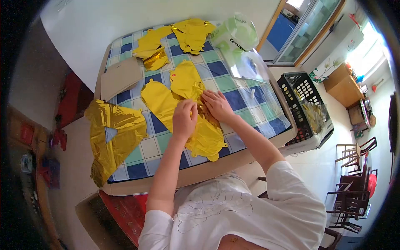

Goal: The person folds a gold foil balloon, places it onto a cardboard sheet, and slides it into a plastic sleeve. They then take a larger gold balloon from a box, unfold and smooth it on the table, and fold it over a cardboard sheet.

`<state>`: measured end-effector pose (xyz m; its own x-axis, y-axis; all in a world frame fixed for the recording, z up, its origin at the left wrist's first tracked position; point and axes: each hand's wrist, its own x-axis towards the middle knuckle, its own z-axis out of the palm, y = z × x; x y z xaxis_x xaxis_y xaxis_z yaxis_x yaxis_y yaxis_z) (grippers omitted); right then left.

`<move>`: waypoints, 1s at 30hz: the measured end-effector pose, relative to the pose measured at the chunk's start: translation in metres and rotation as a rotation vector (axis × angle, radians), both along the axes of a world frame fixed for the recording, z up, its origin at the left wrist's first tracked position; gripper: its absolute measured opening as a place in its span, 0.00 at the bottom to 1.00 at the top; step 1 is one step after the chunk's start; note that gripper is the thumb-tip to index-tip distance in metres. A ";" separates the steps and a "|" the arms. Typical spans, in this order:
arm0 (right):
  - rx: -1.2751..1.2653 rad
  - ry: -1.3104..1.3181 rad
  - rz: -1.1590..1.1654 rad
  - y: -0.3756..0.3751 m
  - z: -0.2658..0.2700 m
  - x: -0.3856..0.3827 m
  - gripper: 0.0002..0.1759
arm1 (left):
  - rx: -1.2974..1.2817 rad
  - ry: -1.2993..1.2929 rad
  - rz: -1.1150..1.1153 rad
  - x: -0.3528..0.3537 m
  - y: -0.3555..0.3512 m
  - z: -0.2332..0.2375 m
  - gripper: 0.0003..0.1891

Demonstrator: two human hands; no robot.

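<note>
A flat gold foil balloon (160,100) with small tabs along its edges lies on the checkered tablecloth in front of me. My left hand (185,119) is closed over its creased middle, fingertips pinched together on the foil. Beside it, my right hand (216,107) lies flat with fingers stretched out, pressing on the balloon's right side. Part of the balloon's centre is hidden under my hands. Another gold foil balloon (121,143) hangs partly over the table's left front edge.
More gold foil balloons (192,34) lie at the back. Brown cardboard sheets (121,78) rest at the left, and a green-and-white plastic bag (235,33) stands at the back right. A black crate (306,89) is beside the table (139,166); chairs (354,187) stand farther right.
</note>
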<state>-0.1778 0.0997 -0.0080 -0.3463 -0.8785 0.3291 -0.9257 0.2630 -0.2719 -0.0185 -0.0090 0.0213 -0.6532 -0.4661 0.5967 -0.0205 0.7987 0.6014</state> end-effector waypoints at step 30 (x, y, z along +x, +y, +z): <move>-0.026 -0.051 0.040 -0.063 -0.001 -0.067 0.20 | -0.250 -0.503 0.032 -0.083 -0.043 -0.034 0.22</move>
